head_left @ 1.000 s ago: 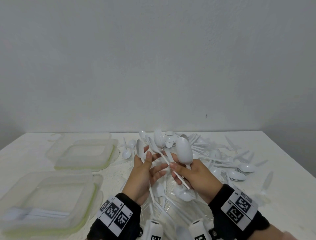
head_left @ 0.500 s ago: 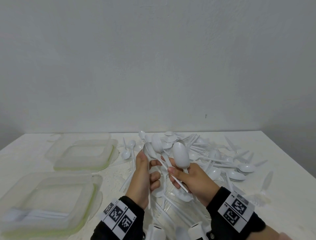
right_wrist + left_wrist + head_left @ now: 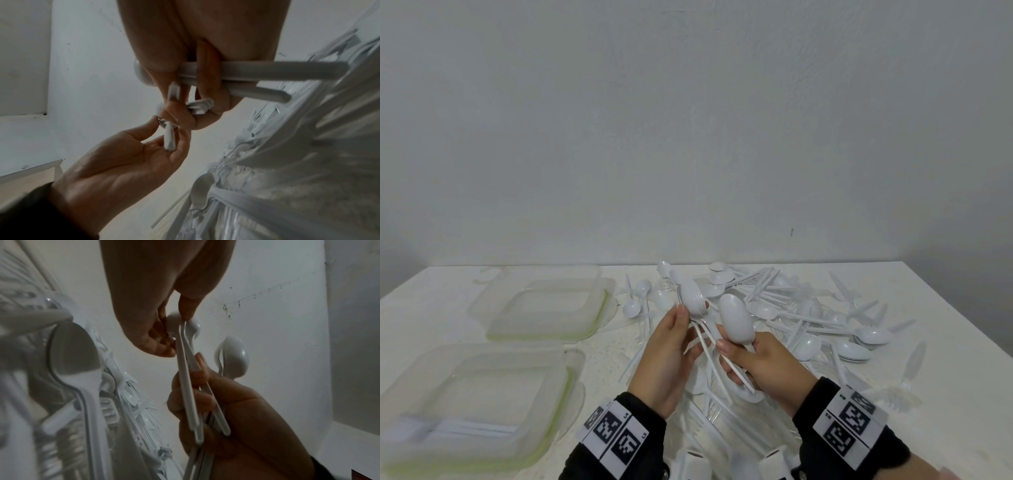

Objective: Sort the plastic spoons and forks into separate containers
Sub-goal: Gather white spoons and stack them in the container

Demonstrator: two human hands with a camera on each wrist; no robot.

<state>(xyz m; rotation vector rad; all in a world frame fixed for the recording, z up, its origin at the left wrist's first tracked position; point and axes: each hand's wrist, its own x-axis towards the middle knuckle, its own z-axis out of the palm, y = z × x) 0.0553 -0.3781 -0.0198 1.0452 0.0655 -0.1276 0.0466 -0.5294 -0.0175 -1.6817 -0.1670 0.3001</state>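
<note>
My left hand (image 3: 686,317) pinches the heads of a small bunch of white cutlery (image 3: 694,301) above the table; fork tines show on it. The bunch's handles (image 3: 726,370) slant down into my right hand (image 3: 732,356), which also grips a nested stack of white spoons (image 3: 736,323), bowls up. In the left wrist view my left hand (image 3: 176,331) pinches the bunch (image 3: 185,324) from above, and my right hand (image 3: 197,386) holds the spoon stack (image 3: 233,360). The right wrist view shows my right hand (image 3: 197,91) curled round handles (image 3: 267,71), with my left hand (image 3: 164,128) below.
Two clear containers with green seals stand at the left: the far container (image 3: 544,305) and the near container (image 3: 482,377), which has white cutlery (image 3: 448,430) lying inside. A loose pile of spoons and forks (image 3: 811,318) spreads over the table's middle and right.
My left hand's fingers have closed from a loose spread into a pinch on the cutlery heads. The fanned spoons are gathered together, and the right hand's spoon stack has dropped slightly down and left.
</note>
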